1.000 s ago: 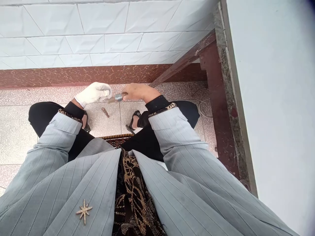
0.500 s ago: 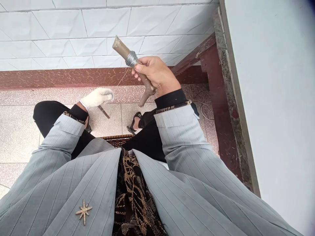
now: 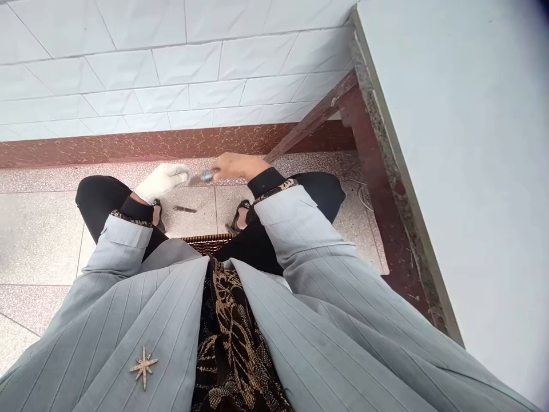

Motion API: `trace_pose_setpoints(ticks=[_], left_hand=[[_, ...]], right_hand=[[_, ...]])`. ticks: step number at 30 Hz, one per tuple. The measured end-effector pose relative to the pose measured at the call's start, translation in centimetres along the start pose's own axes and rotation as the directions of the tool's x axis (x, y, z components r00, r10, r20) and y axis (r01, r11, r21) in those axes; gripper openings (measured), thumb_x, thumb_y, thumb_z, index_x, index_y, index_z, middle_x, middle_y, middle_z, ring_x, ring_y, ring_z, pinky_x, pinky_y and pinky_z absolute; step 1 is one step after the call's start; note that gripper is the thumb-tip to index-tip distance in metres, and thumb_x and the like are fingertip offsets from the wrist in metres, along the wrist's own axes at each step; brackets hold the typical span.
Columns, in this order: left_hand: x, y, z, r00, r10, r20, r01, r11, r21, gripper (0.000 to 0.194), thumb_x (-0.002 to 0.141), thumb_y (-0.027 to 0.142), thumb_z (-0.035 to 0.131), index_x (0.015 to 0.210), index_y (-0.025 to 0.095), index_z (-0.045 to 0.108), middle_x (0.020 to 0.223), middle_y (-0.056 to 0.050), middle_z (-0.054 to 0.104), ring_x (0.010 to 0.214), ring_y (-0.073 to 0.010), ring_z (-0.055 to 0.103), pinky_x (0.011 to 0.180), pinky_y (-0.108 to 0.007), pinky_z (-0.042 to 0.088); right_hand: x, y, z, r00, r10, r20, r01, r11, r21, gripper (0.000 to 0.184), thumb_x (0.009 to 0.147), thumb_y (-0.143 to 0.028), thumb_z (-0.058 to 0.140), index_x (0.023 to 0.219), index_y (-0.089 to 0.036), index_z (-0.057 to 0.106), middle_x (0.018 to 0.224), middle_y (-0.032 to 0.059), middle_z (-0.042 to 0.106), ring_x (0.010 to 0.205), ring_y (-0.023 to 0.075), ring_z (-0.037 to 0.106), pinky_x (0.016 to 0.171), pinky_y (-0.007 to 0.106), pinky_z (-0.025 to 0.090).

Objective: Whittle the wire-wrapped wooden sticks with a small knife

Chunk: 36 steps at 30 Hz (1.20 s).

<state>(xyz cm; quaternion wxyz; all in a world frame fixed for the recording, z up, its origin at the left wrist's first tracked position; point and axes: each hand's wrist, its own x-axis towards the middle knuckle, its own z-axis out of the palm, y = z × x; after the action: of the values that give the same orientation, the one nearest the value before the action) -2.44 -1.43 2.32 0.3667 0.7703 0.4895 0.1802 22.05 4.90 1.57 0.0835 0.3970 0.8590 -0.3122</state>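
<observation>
I can read no text, label, brand or number anywhere here. Only candidate: a small pale emblem (image 3: 246, 203) on my right shoe (image 3: 235, 220), too tiny to call letter or logo.

Wire-wrapped stick (image 3: 206, 176) with its tip blurred and other end hidden behind the person's right hand (image 3: 234, 166), gloved left hand (image 3: 162, 182) left of it with blurred fingertips, brown piece (image 3: 185, 209) below it too small to identify, white tabletop (image 3: 467, 143) to its right cut off by the edge.

White tiled wall (image 3: 187, 62), reddish wooden frame (image 3: 372, 150)
</observation>
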Motion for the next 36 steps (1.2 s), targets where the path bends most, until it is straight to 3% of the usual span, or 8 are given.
trace_pose_setpoints(ticks=[4,7,9,12,21,29,33,36], left_hand=[[0.1,-0.6,-0.2,0.998,-0.035,-0.045,0.037,0.999,0.039,0.021,0.085,0.026,0.054,0.090,0.013,0.070,0.078,-0.001,0.063,0.066,-0.0114,0.051,0.066,-0.027,0.043],[0.4,-1.0,0.3,0.996,-0.084,-0.020,0.082,0.995,-0.051,0.017,0.087,0.026,0.054,0.088,0.015,0.067,0.070,0.000,0.057,0.060,-0.0104,0.048,0.060,-0.025,0.040],[0.6,-1.2,0.8,0.992,-0.121,0.023,0.123,0.980,-0.157,0.015,0.088,0.026,0.053,0.087,0.016,0.064,0.067,0.001,0.054,0.055,-0.0093,0.045,0.055,-0.023,0.037],[0.8,-1.4,1.8,0.984,-0.140,0.109,0.162,0.957,-0.241,0.013,0.089,0.025,0.053,0.086,0.016,0.062,0.063,0.002,0.049,0.050,-0.0083,0.040,0.050,-0.022,0.031],[0.7,-0.5,3.2,0.961,0.041,0.274,0.018,0.978,-0.209,0.021,0.087,0.034,0.058,0.085,0.015,0.067,0.063,0.002,0.051,0.056,-0.0097,0.040,0.056,-0.023,0.032],[0.4,-0.7,2.8,0.983,-0.001,0.186,0.035,0.983,-0.179,0.021,0.087,0.033,0.057,0.087,0.015,0.068,0.068,0.002,0.053,0.056,-0.0090,0.041,0.055,-0.023,0.032],[0.6,-1.4,2.6,0.995,-0.040,0.096,0.059,0.977,-0.203,0.018,0.086,0.030,0.056,0.086,0.015,0.067,0.064,0.002,0.051,0.054,-0.0093,0.041,0.052,-0.023,0.031],[0.9,-1.9,2.5,0.994,-0.112,-0.005,0.107,0.962,-0.251,0.017,0.088,0.029,0.056,0.088,0.016,0.067,0.062,0.002,0.050,0.053,-0.0099,0.042,0.050,-0.022,0.032]], right_hand=[[-1.2,-1.2,-0.3,0.885,-0.217,0.411,0.153,0.971,0.182,0.015,0.088,-0.021,0.068,0.098,-0.011,0.076,0.076,0.0030,0.069,0.071,0.0143,0.058,0.071,0.029,0.042],[-2.4,-0.9,-1.4,0.882,-0.437,0.175,0.309,0.818,0.485,0.026,0.087,-0.032,0.073,0.107,-0.016,0.074,0.085,0.0006,0.071,0.074,0.0122,0.060,0.072,0.025,0.047],[-2.8,-0.2,-2.0,0.934,-0.305,-0.187,0.355,0.723,0.593,0.026,0.090,-0.037,0.070,0.107,-0.018,0.072,0.090,0.0020,0.072,0.076,0.0123,0.060,0.073,0.025,0.050],[-2.6,1.1,-2.3,0.893,0.067,-0.446,0.294,0.664,0.687,0.023,0.095,-0.040,0.066,0.100,-0.018,0.069,0.089,0.0045,0.071,0.075,0.0135,0.061,0.070,0.026,0.052],[0.8,1.9,-0.5,0.818,0.378,-0.434,-0.228,0.906,0.358,0.020,0.090,-0.029,0.070,0.102,-0.013,0.072,0.098,0.0130,0.071,0.088,0.0246,0.065,0.080,0.038,0.053],[0.6,-0.8,1.2,0.964,0.260,-0.044,-0.264,0.949,-0.171,0.013,0.085,-0.021,0.073,0.092,-0.010,0.077,0.090,0.0167,0.073,0.086,0.0259,0.067,0.079,0.038,0.051],[-0.4,-1.4,0.8,0.881,0.143,0.451,-0.165,0.986,0.010,0.007,0.081,-0.019,0.079,0.083,-0.013,0.077,0.072,0.0035,0.069,0.073,0.0173,0.065,0.075,0.032,0.048],[-1.8,-1.2,-0.6,0.852,-0.176,0.493,-0.001,0.941,0.339,0.017,0.078,-0.023,0.081,0.093,-0.015,0.079,0.078,0.0013,0.072,0.073,0.0137,0.063,0.075,0.028,0.048]])
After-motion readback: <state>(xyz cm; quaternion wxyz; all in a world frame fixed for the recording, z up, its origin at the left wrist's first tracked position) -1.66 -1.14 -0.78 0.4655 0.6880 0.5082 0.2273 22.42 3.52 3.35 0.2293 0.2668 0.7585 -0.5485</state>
